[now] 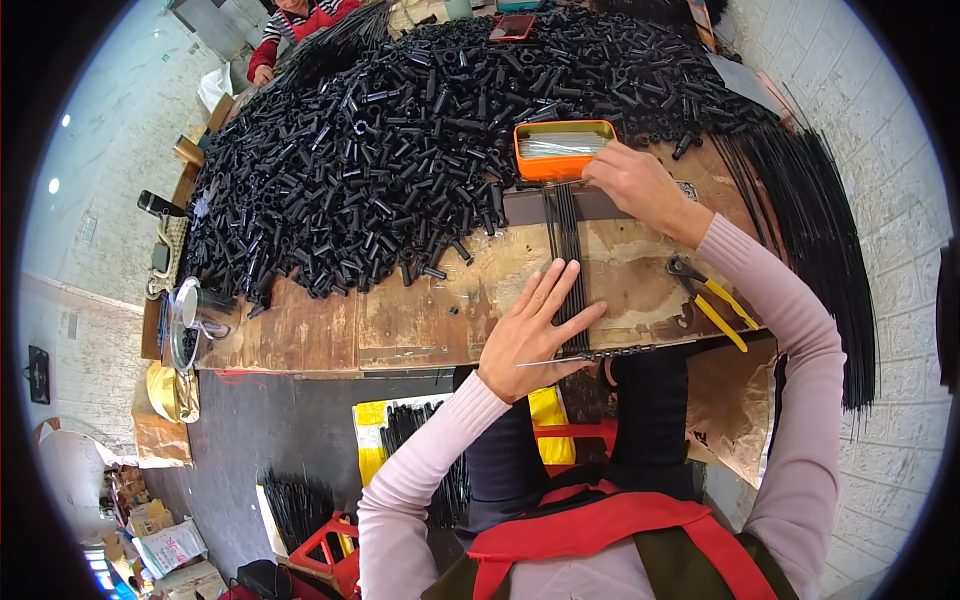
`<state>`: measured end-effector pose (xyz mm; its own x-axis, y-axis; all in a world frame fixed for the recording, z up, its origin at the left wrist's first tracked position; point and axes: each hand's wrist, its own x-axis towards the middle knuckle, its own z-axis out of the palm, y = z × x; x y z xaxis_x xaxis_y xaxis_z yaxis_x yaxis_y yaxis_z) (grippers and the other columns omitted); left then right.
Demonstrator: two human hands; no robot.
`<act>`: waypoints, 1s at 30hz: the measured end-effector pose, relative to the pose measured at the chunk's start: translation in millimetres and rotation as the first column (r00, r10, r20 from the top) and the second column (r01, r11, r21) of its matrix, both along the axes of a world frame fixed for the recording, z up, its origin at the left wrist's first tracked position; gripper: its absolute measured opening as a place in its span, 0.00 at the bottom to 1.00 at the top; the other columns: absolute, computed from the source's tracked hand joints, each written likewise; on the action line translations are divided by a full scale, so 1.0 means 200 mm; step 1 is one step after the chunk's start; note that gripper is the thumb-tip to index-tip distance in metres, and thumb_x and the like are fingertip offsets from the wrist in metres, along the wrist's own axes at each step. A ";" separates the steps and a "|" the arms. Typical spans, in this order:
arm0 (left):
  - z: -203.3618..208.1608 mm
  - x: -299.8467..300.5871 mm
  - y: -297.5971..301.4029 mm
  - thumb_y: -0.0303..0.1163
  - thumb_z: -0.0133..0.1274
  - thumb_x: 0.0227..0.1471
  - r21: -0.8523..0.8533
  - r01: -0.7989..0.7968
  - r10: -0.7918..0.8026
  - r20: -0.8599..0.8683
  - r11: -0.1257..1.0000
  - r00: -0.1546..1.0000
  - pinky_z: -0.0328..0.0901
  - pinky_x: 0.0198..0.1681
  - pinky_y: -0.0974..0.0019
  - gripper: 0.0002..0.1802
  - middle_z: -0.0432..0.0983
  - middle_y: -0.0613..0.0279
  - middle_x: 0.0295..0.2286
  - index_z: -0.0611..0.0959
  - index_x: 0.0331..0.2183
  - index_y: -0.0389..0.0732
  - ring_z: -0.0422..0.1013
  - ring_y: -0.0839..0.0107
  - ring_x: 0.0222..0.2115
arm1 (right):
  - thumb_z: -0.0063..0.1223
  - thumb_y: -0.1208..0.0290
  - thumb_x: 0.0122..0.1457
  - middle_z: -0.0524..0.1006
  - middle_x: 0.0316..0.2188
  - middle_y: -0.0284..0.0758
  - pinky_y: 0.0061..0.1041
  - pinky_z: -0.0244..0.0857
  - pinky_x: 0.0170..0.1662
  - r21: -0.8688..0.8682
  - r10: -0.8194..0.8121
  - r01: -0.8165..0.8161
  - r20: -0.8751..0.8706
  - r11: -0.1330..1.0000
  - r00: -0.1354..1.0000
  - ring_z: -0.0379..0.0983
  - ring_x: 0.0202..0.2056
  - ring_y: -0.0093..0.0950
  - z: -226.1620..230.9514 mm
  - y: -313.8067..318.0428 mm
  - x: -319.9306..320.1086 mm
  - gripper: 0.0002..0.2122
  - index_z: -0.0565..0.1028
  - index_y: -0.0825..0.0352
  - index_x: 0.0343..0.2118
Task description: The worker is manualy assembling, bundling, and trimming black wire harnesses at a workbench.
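Observation:
My left hand lies flat over a row of thin black rods on the wooden table, fingers spread and pressing on them. A thin silvery wire shows by the heel of this hand; whether the hand grips it I cannot tell. An orange tin holding many thin silvery pins stands at the rods' far end. At its right side is my right hand, fingers bent together by the rim; what they pinch, if anything, is hidden. Yellow-handled pliers rest to the right.
A large heap of short black tubes covers the table's far and left parts. Long black rods hang over the right edge. A phone lies on the heap. Across the table, a person's hand shows. A red stool stands below left.

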<state>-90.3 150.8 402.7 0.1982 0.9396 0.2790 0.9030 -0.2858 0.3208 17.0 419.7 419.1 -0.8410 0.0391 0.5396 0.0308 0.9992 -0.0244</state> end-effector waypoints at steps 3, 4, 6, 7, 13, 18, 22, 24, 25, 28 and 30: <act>-0.01 0.00 0.00 0.49 0.67 0.38 0.015 0.005 -0.005 0.009 1.000 1.000 0.48 0.66 0.51 0.42 0.49 0.46 0.64 0.72 0.56 0.54 0.49 0.49 0.64 | 0.51 0.78 0.53 0.75 0.31 0.36 0.32 0.70 0.39 -0.012 0.000 0.000 0.029 1.000 1.000 0.73 0.38 0.35 -0.03 0.00 0.01 0.05 0.76 0.69 0.32; -0.01 0.00 0.00 0.49 0.67 0.38 0.018 0.003 -0.003 0.013 1.000 1.000 0.49 0.66 0.51 0.42 0.49 0.46 0.64 0.72 0.56 0.54 0.49 0.49 0.64 | 0.51 0.77 0.54 0.76 0.32 0.36 0.33 0.70 0.41 -0.044 0.011 -0.008 0.057 0.999 0.998 0.73 0.38 0.36 -0.03 0.00 0.01 0.05 0.76 0.69 0.32; -0.01 0.01 0.00 0.49 0.67 0.38 0.023 0.000 -0.001 0.017 1.000 1.000 0.49 0.66 0.51 0.42 0.49 0.46 0.64 0.72 0.56 0.54 0.49 0.49 0.64 | 0.51 0.77 0.54 0.76 0.32 0.37 0.33 0.70 0.41 -0.034 -0.003 0.004 0.046 0.999 0.999 0.73 0.38 0.36 -0.02 0.00 0.02 0.05 0.76 0.70 0.33; -0.01 0.01 0.00 0.49 0.67 0.37 0.025 -0.002 0.002 0.018 1.000 1.000 0.49 0.66 0.51 0.42 0.50 0.46 0.64 0.72 0.56 0.55 0.49 0.49 0.64 | 0.51 0.77 0.54 0.76 0.33 0.37 0.33 0.70 0.42 -0.028 -0.014 0.015 0.035 1.000 0.999 0.73 0.38 0.36 -0.01 -0.01 0.02 0.05 0.76 0.70 0.33; -0.02 0.00 -0.01 0.49 0.68 0.35 0.032 -0.028 0.027 0.026 0.999 0.999 0.51 0.65 0.53 0.44 0.51 0.49 0.64 0.73 0.57 0.60 0.51 0.52 0.64 | 0.52 0.77 0.54 0.77 0.33 0.38 0.33 0.70 0.42 -0.156 -0.026 0.035 0.056 0.987 0.998 0.74 0.38 0.37 -0.01 -0.04 0.00 0.06 0.77 0.70 0.34; -0.01 0.01 0.00 0.50 0.67 0.36 0.047 -0.019 0.018 0.033 0.999 0.999 0.52 0.65 0.53 0.43 0.52 0.49 0.63 0.73 0.57 0.59 0.53 0.52 0.63 | 0.50 0.77 0.56 0.77 0.32 0.38 0.34 0.70 0.41 -0.098 -0.010 0.011 0.017 0.995 1.000 0.75 0.38 0.38 -0.05 -0.01 0.00 0.05 0.77 0.69 0.33; -0.01 0.00 0.00 0.49 0.67 0.37 0.036 -0.017 0.016 0.021 0.999 1.000 0.51 0.65 0.51 0.42 0.51 0.48 0.63 0.73 0.56 0.57 0.52 0.51 0.64 | 0.51 0.75 0.58 0.77 0.32 0.39 0.34 0.69 0.41 -0.243 -0.013 0.004 -0.034 0.970 0.999 0.75 0.37 0.39 -0.01 -0.06 -0.07 0.05 0.77 0.67 0.36; -0.02 0.00 0.00 0.49 0.67 0.36 0.032 -0.009 0.008 0.018 0.999 1.000 0.50 0.65 0.50 0.42 0.51 0.47 0.63 0.74 0.55 0.54 0.51 0.50 0.64 | 0.51 0.75 0.58 0.77 0.32 0.39 0.34 0.69 0.41 -0.299 -0.036 0.026 -0.027 0.954 0.999 0.75 0.37 0.39 0.01 -0.07 -0.12 0.05 0.76 0.67 0.36; -0.02 -0.01 -0.01 0.49 0.67 0.37 0.024 -0.017 0.017 0.022 1.000 1.000 0.50 0.65 0.50 0.42 0.51 0.47 0.63 0.73 0.56 0.56 0.51 0.51 0.64 | 0.51 0.75 0.58 0.77 0.32 0.40 0.35 0.69 0.42 -0.354 -0.051 0.039 -0.024 0.934 0.998 0.75 0.37 0.39 0.02 -0.07 -0.15 0.05 0.76 0.67 0.36; -0.01 0.00 -0.01 0.50 0.66 0.39 0.011 -0.015 0.015 0.009 1.000 1.000 0.49 0.65 0.50 0.41 0.50 0.47 0.64 0.73 0.57 0.56 0.50 0.51 0.64 | 0.54 0.73 0.56 0.79 0.32 0.42 0.36 0.69 0.40 -0.254 -0.138 0.123 -0.043 0.959 0.989 0.76 0.37 0.40 0.11 0.11 -0.26 0.06 0.77 0.68 0.34; -0.01 0.00 -0.01 0.51 0.64 0.40 -0.012 0.005 -0.006 -0.024 1.000 1.000 0.47 0.66 0.49 0.43 0.47 0.47 0.64 0.70 0.58 0.56 0.47 0.51 0.65 | 0.54 0.73 0.54 0.79 0.30 0.43 0.38 0.70 0.38 -0.169 -0.172 0.194 0.137 0.966 0.976 0.77 0.35 0.42 0.09 0.20 -0.31 0.06 0.77 0.69 0.32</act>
<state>-91.1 148.8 400.6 0.2102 0.9418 0.2625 0.9090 -0.2871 0.3021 -45.0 460.6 437.7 -0.8689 0.2854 0.4045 0.2262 0.9557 -0.1883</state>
